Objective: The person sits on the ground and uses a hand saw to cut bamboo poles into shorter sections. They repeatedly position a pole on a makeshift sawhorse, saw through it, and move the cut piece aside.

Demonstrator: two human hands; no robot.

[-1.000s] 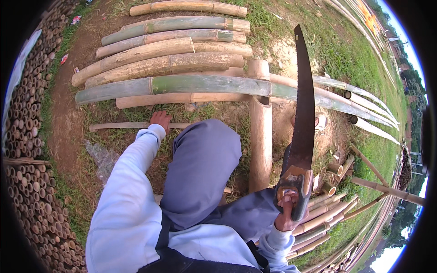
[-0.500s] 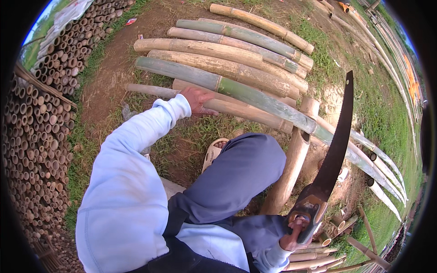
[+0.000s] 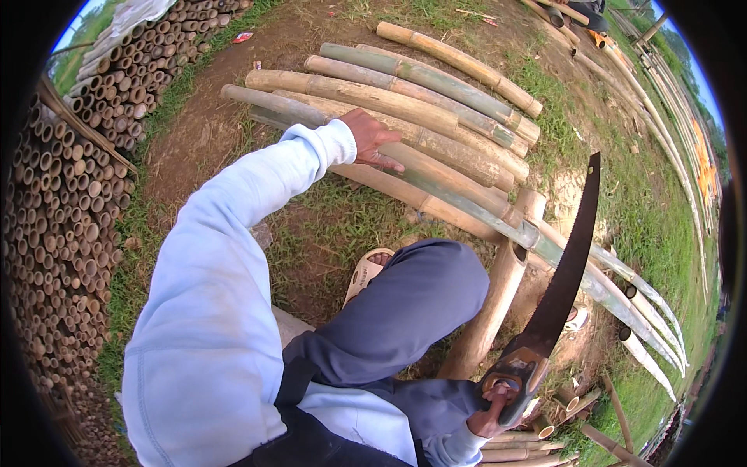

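Note:
My left hand [image 3: 375, 140] is stretched forward, its fingers closed around a pale brown bamboo pole [image 3: 459, 180]. This pole lies over a greenish bamboo pole [image 3: 445, 201], covering much of it. Closer to me runs another tan bamboo pole [image 3: 412, 198]. At the lower right, my right hand [image 3: 492, 409] grips the handle of a handsaw [image 3: 562, 288]. Its dark blade points up and away, with the toothed edge facing left, in front of the poles' right-hand part. An upright bamboo post [image 3: 490, 300] stands under the poles.
More bamboo poles [image 3: 420, 93] lie side by side beyond my left hand. A large stack of cut bamboo [image 3: 62, 226] fills the left side. Short bamboo pieces [image 3: 521, 451] lie at the lower right. My bent knee [image 3: 420, 288] is below the poles. Part of another person [image 3: 591, 17] shows at the far right.
My left hand has moved away from me and slightly right, carrying the pale bamboo pole up over the greenish one. The handsaw, still in my right hand, has shifted slightly down and left in view.

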